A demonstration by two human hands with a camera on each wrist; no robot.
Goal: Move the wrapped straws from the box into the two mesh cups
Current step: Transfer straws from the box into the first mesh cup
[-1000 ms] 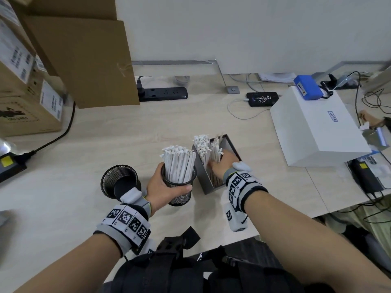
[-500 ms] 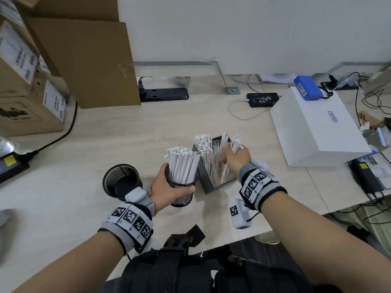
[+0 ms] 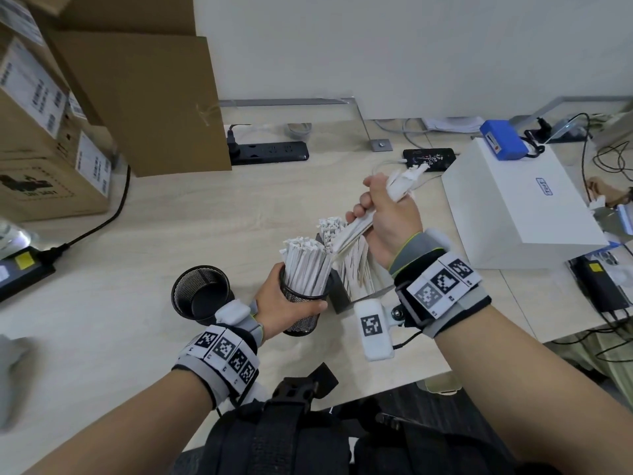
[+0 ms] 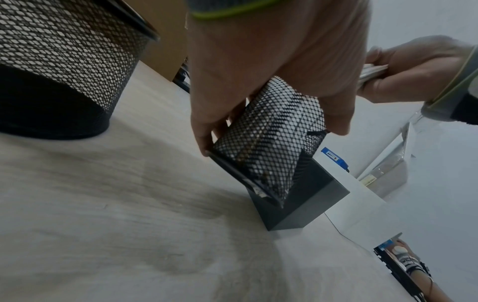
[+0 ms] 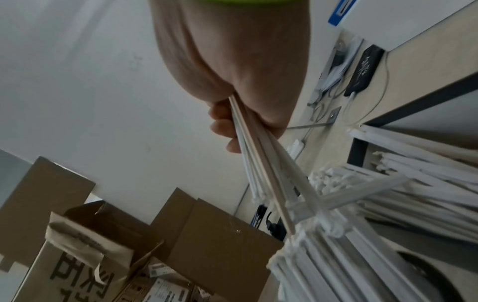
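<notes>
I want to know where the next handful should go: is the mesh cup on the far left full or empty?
Empty. The head view looks straight into the left cup and shows only its bare dark bottom.

White wrapped straws [image 3: 305, 265] fill one tilted mesh cup [image 3: 301, 303]; other cup [image 3: 202, 293] empty.

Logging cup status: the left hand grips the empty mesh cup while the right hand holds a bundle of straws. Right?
Not quite. In the head view the left hand grips the straw-filled cup; the empty cup stands untouched. The right hand does hold a bundle of straws.
</notes>
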